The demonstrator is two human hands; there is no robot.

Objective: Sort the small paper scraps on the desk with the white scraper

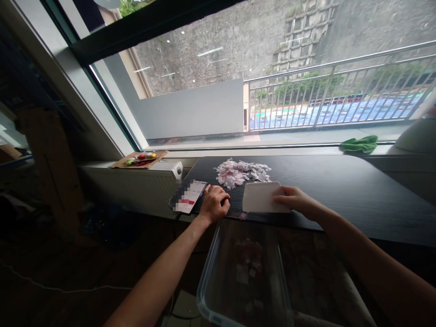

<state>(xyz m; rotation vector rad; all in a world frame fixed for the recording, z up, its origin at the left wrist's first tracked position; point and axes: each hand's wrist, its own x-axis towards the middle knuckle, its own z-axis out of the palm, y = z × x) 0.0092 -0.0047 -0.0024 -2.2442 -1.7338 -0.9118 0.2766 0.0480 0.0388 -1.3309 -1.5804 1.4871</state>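
Note:
My right hand (289,199) grips a flat white rectangular card (259,198) with rounded corners, fingers and thumb closed on its right end. The card stands tilted on the dark table, just in front of a heap of small torn paper pieces (235,173). My left hand (215,202) rests near the table's front edge with its fingers curled in, and nothing shows in it. A phone (193,194) lies right beside that hand, to its left. Below the table edge stands a clear plastic bin (211,272) with some paper scraps (250,268) in it.
A few pinkish scraps (243,216) lie at the front edge of the dark table (327,181). A radiator (136,186) at the left carries cardboard with colourful small items (141,157). On the window sill is a green cloth (359,144). A large window stands behind.

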